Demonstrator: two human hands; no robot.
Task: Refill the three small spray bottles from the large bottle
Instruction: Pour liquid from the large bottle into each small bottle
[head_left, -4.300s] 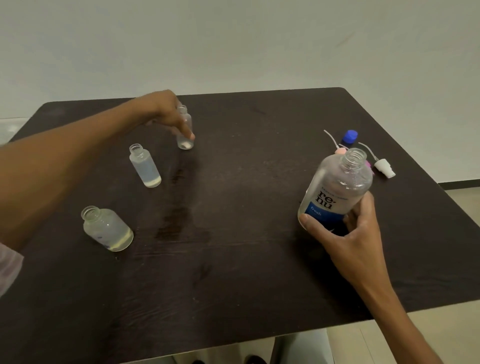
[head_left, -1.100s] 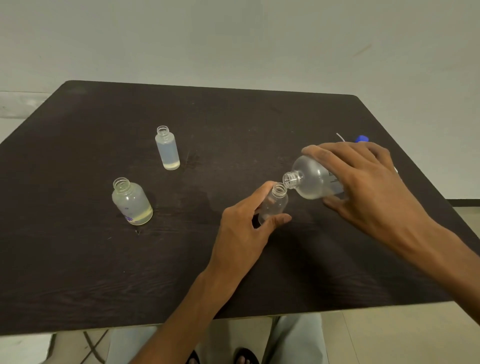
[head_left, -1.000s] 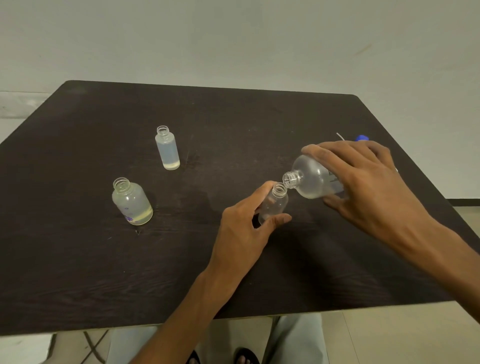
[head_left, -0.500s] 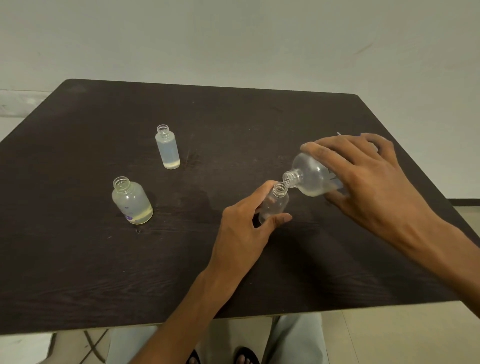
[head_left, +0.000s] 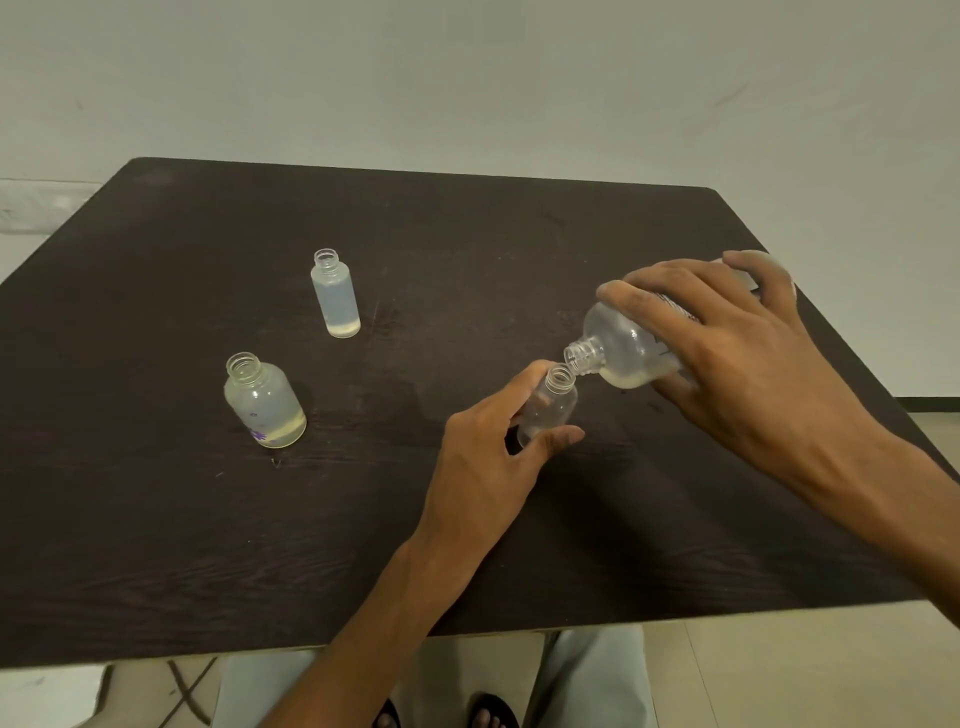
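Tilting large bottle (head_left: 621, 348) in right hand (head_left: 727, 353), left hand (head_left: 488, 462) gripping small bottle (head_left: 549, 410).

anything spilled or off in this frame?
No clear spill. The table shows a faint sheen left of the held small bottle, but whether it is wet cannot be told. All three small bottles are uncapped; the large bottle is tilted neck to neck with the held one, as pouring needs.

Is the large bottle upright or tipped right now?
Tipped: the right hand holds the large bottle nearly sideways, neck at the small bottle's mouth.
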